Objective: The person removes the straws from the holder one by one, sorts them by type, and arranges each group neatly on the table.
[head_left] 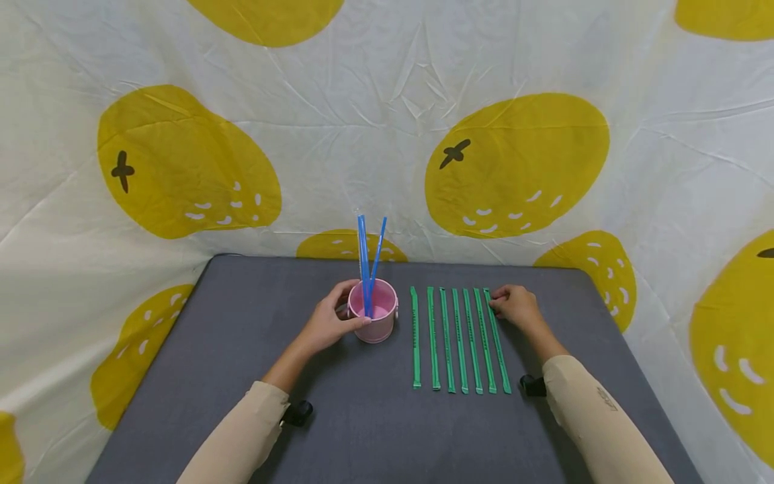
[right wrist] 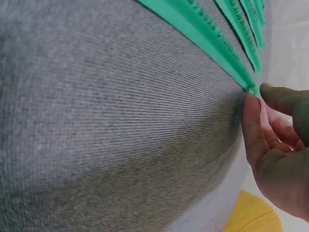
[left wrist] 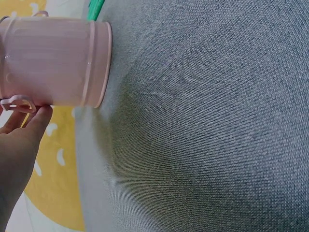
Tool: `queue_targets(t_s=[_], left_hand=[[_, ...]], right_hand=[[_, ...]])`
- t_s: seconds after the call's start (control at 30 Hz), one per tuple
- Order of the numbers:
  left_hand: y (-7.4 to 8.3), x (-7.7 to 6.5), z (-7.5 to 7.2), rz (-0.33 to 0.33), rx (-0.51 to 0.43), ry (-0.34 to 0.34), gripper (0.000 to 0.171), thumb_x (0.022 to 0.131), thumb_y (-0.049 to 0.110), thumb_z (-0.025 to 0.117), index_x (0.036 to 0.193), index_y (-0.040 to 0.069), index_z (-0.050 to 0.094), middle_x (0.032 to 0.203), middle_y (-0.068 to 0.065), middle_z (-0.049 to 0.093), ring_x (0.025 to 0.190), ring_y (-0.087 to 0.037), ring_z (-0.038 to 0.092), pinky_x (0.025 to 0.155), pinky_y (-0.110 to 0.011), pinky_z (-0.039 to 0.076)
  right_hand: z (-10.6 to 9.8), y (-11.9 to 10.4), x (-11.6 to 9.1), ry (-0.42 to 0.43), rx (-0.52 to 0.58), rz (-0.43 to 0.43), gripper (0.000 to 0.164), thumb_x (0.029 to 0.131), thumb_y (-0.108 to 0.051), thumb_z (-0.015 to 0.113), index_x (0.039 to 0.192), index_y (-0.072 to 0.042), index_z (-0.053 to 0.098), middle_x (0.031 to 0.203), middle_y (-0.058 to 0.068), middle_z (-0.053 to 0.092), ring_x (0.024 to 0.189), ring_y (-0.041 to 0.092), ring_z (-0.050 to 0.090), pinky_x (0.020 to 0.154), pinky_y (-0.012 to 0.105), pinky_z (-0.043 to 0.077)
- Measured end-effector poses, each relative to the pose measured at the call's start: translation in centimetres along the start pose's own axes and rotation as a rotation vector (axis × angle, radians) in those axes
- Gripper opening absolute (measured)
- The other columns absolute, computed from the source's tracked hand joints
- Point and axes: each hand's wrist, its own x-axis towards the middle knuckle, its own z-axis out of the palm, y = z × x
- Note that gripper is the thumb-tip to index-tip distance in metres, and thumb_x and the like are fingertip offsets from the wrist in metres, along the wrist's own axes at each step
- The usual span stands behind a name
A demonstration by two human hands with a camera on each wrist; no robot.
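A small pink bucket [head_left: 379,328] stands on the table, tilted slightly in the head view, with several blue straws [head_left: 365,269] rising from it. My left hand [head_left: 329,321] grips it from the left, thumb at the near rim and fingers round the far side. To its right lie several green wrapped straws [head_left: 458,339] in a row, side by side, printed with dark lettering. At the far end of the rightmost green straw [right wrist: 212,41], my right hand [head_left: 517,306] has thumb and forefinger on either side of the tip. This straw lies along the tabletop.
The dark grey table [head_left: 363,430] has rounded far corners. Behind and beside it hangs a white cloth [head_left: 351,161] printed with large yellow fruit. Black wrist devices [head_left: 296,413] sit below both sleeves.
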Motion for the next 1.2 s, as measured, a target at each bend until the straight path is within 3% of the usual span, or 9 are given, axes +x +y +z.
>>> queue_targets(t_s=[0.3,0.6,0.83,1.03,1.2], left_hand=[[-0.1,-0.1,-0.2,0.011,0.009,0.001,0.078,0.084,0.027,0.088,0.149,0.023,0.047,0.142,-0.01,0.06,0.134,-0.034,0.056,0.111,-0.053,0.048],[0.1,-0.1,-0.1,-0.009,0.014,-0.003,0.078,0.084,0.028,0.088,0.15,0.023,0.047,0.143,-0.009,0.059,0.134,-0.034,0.057,0.111,-0.053,0.049],[-0.1,-0.3,-0.1,0.001,0.005,-0.006,0.079,0.084,0.025,0.088,0.15,0.019,0.046,0.142,-0.011,0.059,0.134,-0.037,0.056,0.111,-0.053,0.049],[-0.1,-0.3,-0.2,0.0,0.001,0.011,0.077,0.083,0.025,0.089,0.149,0.022,0.048,0.141,-0.009,0.06,0.133,-0.033,0.057,0.111,-0.052,0.049],[0.0,-0.1,-0.1,0.021,-0.004,-0.008,0.079,0.084,0.024,0.088,0.151,0.019,0.046,0.143,-0.013,0.059,0.133,-0.035,0.059,0.11,-0.054,0.049]], right_hand=[[-0.7,-2.9,-0.5,0.064,-0.095,-0.139,0.031,0.1,-0.027,0.069,0.118,-0.002,0.07,0.108,0.017,0.075,0.09,0.03,0.07,0.074,0.04,0.057],[0.6,-8.4,-0.9,0.03,0.062,-0.254,0.035,0.101,-0.028,0.069,0.127,-0.005,0.068,0.119,0.017,0.072,0.105,0.033,0.069,0.082,0.043,0.06],[2.5,-12.3,-0.5,0.047,0.238,-0.324,0.032,0.098,-0.024,0.073,0.124,-0.005,0.071,0.113,0.015,0.074,0.1,0.027,0.071,0.075,0.025,0.057],[4.6,-16.3,0.5,0.069,0.295,-0.372,0.035,0.097,-0.023,0.074,0.127,-0.005,0.07,0.111,0.016,0.075,0.098,0.029,0.07,0.08,0.03,0.056],[5.6,-19.1,1.1,0.026,0.366,-0.393,0.04,0.097,-0.021,0.075,0.13,0.001,0.066,0.114,0.02,0.073,0.099,0.034,0.07,0.081,0.033,0.058]])
